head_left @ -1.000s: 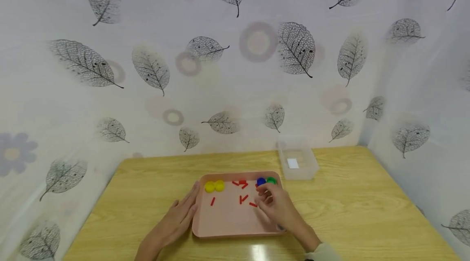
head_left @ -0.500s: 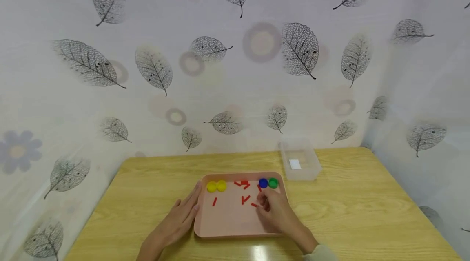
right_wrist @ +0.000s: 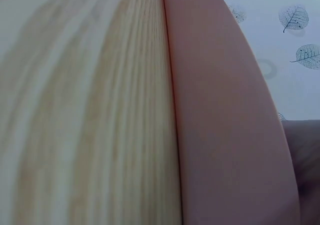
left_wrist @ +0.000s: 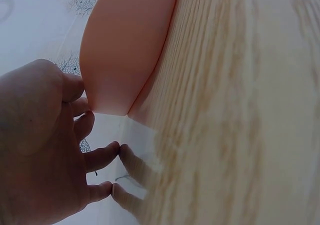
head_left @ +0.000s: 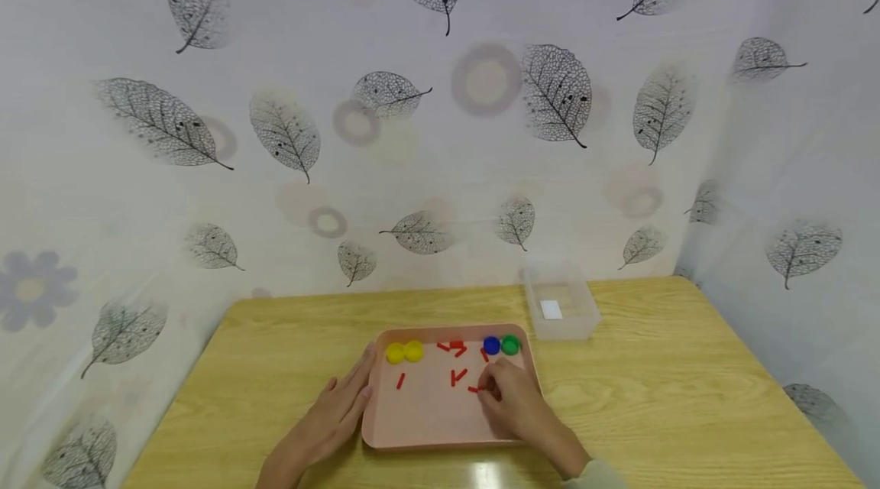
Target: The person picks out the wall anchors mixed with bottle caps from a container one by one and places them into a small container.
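My left hand (head_left: 334, 411) lies with straight fingers along the left side of a pink tray (head_left: 426, 424); in the left wrist view its fingertips (left_wrist: 102, 157) touch the table and the tray's outer wall. Over the tray's right part, my right hand (head_left: 514, 403) has thumb and index finger curled together at the end of a short red stick (head_left: 473, 390), pinching it and covering part of it. Several other red sticks (head_left: 460, 376) lie scattered inside. Along the back sit two yellow round pieces (head_left: 404, 352), a blue round cap (head_left: 491, 345) and a green one (head_left: 510, 344).
A clear plastic box (head_left: 562, 304) with a white label stands behind the tray's right corner. The wooden table (head_left: 653, 382) meets a leaf-patterned curtain (head_left: 440, 168) at the back and sides. In the right wrist view the tray wall (right_wrist: 225, 110) hides most of the hand.
My right hand has come down and toward me, from near the blue and green caps to the red stick, and its fingertips have closed on it. The left hand stays at the tray's side.
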### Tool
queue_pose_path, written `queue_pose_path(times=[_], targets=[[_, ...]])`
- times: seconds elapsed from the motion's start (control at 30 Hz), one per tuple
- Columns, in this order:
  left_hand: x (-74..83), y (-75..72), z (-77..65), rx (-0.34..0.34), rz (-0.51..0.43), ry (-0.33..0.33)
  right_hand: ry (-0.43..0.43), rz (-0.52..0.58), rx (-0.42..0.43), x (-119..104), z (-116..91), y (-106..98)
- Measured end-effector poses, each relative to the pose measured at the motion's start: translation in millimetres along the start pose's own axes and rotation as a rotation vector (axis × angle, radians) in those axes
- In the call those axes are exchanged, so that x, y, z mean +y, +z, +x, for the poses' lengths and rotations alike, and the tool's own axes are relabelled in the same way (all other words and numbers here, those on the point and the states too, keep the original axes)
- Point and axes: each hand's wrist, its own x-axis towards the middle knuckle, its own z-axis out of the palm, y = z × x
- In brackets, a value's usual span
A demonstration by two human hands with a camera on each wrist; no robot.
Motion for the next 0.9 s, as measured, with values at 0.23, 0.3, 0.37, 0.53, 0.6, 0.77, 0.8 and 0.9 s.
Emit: queue_pose_path(times=[0.23, 0.3, 0.37, 0.53, 0.6, 0.77, 0.8, 0.9], targets=[[0.0, 0.3, -0.7, -0.01, 0.0, -0.012, -0.026, -0.014, 0.004, 0, -2, 1], [-0.2, 0.2, -0.8, -0.014, -0.003, -0.013, -0.037, -0.022, 0.015, 0, -2, 2], [-0.6, 0.1, -0.5, -0.015, -0.008, -0.01, -0.042, -0.026, 0.023, 0, -2, 2], [-1.3, 0.3, 0.2, -0.016, -0.009, -0.007, 0.003, 0.013, -0.02, -1, -1, -1], [-1.2, 0.7, 0.3, -0.019, -0.008, -0.008, 0.021, 0.035, -0.039, -2, -1, -3], [0.1, 1.1, 1.2, -0.019, -0.005, -0.011, -0.005, 0.073, -0.029, -5, 2, -16], [0.3, 0.9, 1.2, -0.016, -0.004, -0.01, -0.025, 0.075, -0.014, -5, 3, -19], [0.3, -0.5, 0.3, -0.008, 0.0, -0.007, -0.1, 0.076, 0.049, -6, 8, -28]])
